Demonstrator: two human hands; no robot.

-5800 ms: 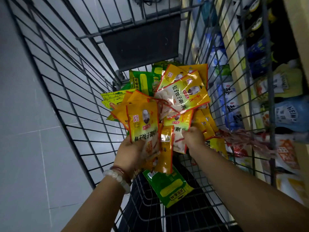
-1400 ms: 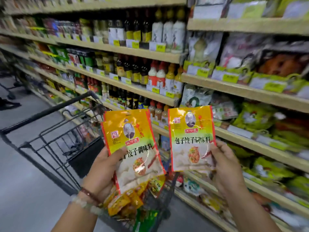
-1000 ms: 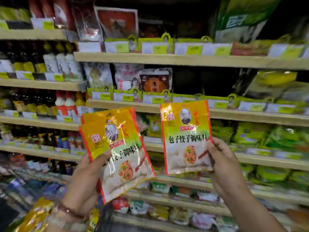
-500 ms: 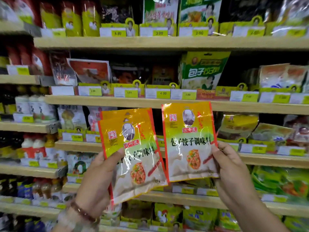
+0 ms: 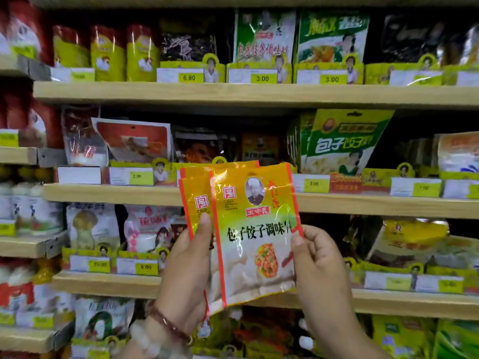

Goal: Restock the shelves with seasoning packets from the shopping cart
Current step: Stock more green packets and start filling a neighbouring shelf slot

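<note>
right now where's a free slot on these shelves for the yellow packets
Likeliest: the dark stretch on the middle shelf between the big green packet and the white-orange packet at the right edge. A smaller dark gap lies just above the right hand, left of the yellow bag. The top shelf is packed edge to edge.

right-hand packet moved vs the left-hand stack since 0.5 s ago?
Yes. The right hand has brought its seasoning packet leftward, now overlapping the stack in the left hand; they were side by side.

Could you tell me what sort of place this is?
Very likely a grocery store aisle: wooden shelves hold rows of packaged food, yellow price tags line their edges, and both hands, left hand and right hand, hold seasoning packets.
</note>
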